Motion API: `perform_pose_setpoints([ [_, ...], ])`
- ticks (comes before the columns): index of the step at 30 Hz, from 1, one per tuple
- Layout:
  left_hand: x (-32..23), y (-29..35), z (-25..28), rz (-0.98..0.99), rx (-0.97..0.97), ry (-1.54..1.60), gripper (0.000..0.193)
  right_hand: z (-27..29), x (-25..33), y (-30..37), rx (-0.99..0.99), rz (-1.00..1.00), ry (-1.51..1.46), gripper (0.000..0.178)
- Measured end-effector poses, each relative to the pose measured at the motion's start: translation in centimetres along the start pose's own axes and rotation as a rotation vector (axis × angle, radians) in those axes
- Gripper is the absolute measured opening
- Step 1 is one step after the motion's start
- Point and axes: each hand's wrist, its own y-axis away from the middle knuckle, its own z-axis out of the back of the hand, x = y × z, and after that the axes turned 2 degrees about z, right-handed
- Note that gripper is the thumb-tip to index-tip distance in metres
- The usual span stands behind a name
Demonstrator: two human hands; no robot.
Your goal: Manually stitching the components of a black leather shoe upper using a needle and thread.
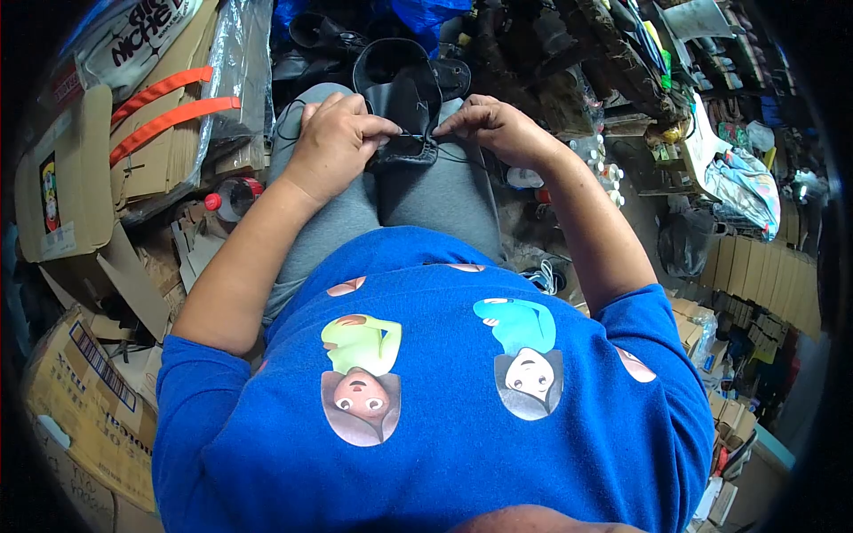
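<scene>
A black leather shoe rests on my lap, its opening facing away from me. My left hand is closed in a pinch at the shoe's near left edge. From the other side my right hand pinches with thumb and forefinger at the near right edge. Black thread trails below the right hand, and more of it loops beside the left hand. A thin pale line, perhaps a needle or taut thread, runs between the fingertips; it is too small to make out.
More black shoes lie beyond my knees. At left are cardboard sheets with orange straps and a red-capped bottle. Small white bottles stand on the right, near a dark plastic bag and stacked cardboard.
</scene>
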Motion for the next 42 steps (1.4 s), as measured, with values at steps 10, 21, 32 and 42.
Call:
perform_pose_setpoints([
  [10,0.0,-0.1,0.0,0.063,0.089,-0.003,0.017,0.4,0.1,-0.2,0.027,-0.016,-0.035,0.03],
  [21,0.8,-2.0,-0.5,0.01,0.152,0.064,0.011,0.4,0.0,-0.7,0.088,-0.031,-0.091,0.026],
  [32,1.4,-1.4,-0.3,-0.048,0.256,0.17,0.017,-0.4,-0.9,0.4,0.032,0.02,-0.086,0.025],
  [42,1.4,-1.4,0.1,-0.003,0.273,0.198,0.017,-0.5,-0.9,0.4,0.012,0.002,-0.134,0.025],
])
